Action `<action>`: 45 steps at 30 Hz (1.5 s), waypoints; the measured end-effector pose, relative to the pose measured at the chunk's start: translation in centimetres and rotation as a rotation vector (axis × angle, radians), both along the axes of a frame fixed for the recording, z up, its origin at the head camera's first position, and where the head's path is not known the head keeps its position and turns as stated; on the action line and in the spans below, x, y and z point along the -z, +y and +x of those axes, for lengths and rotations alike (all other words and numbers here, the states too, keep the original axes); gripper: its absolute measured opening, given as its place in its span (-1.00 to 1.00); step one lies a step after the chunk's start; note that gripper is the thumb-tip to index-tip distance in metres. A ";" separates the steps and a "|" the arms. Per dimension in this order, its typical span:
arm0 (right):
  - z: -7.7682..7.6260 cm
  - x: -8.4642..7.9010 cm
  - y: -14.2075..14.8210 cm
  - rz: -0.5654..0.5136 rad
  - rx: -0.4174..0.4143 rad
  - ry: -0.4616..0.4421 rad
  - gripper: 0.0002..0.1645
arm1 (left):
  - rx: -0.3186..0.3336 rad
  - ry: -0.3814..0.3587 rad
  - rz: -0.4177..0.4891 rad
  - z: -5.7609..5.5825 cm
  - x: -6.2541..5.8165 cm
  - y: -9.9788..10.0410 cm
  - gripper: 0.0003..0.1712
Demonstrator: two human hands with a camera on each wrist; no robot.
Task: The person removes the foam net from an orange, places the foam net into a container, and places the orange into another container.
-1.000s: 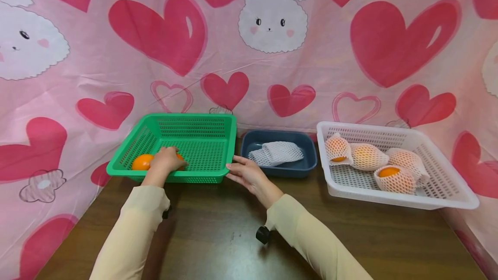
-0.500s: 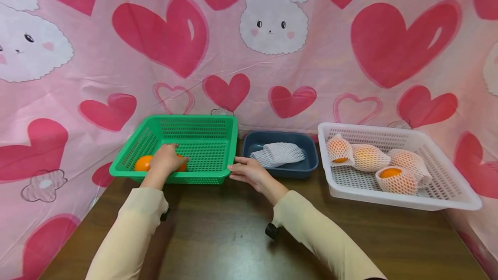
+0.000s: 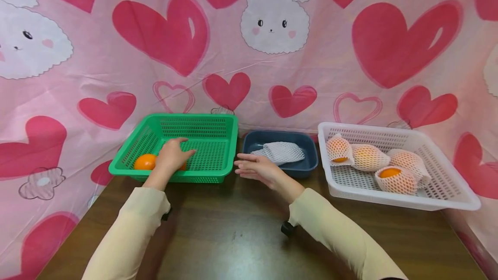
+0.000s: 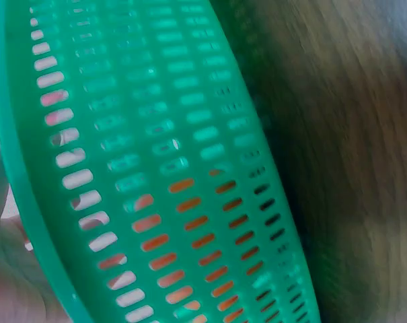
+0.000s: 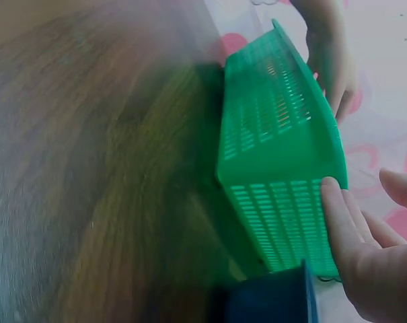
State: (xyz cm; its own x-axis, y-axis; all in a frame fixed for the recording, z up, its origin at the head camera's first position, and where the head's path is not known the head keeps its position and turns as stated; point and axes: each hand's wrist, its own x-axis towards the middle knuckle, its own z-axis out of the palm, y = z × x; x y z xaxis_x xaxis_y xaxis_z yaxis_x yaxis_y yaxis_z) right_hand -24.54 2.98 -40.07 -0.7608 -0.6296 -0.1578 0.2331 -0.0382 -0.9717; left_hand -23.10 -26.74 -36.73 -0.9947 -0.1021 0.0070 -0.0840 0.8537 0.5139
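In the head view, a green slotted basket stands at the left. One orange lies in its front left corner. A second orange shows only in part beside my left hand. That hand reaches over the front rim, palm down, thumb and fingers spread above the second orange. The left wrist view looks through the basket wall at orange colour. My right hand is held with fingers straight near the basket's right end; in the right wrist view its fingertips overlap the green end wall.
A dark blue tray with white foam net sleeves stands right of the green basket. Farther right, a white basket holds several oranges in foam nets. All stand on a brown wooden table before a pink heart-print cloth.
My left hand's fingers have spread, and the hand has shifted slightly right. My right hand has moved off the green basket's right edge a little to the right, its fingers straightening.
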 end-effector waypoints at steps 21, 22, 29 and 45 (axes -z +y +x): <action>1.2 -2.6 7.0 0.268 0.104 0.475 -0.47 | 0.110 0.139 0.209 0.4 -2.1 6.0 -0.42; 1.2 -2.8 7.5 0.278 0.116 0.491 -0.48 | 0.118 0.143 0.214 0.4 -2.2 6.3 -0.43; 1.9 -3.7 11.0 0.365 0.210 0.599 -0.52 | 0.176 0.173 0.266 0.5 -2.3 9.0 -0.50; 3.2 -3.5 20.2 0.475 0.353 0.704 -0.54 | 0.268 0.226 0.368 0.2 -0.4 15.4 -0.66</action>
State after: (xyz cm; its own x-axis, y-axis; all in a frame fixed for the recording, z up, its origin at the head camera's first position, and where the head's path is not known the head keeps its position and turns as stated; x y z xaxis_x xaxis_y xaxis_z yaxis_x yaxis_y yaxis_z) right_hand -21.34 23.17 -36.58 -0.9150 -0.3301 0.2320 -0.3677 0.4452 -0.8165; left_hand -22.87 -11.37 -36.32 -0.9643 0.1201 0.2361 0.2606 0.5894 0.7646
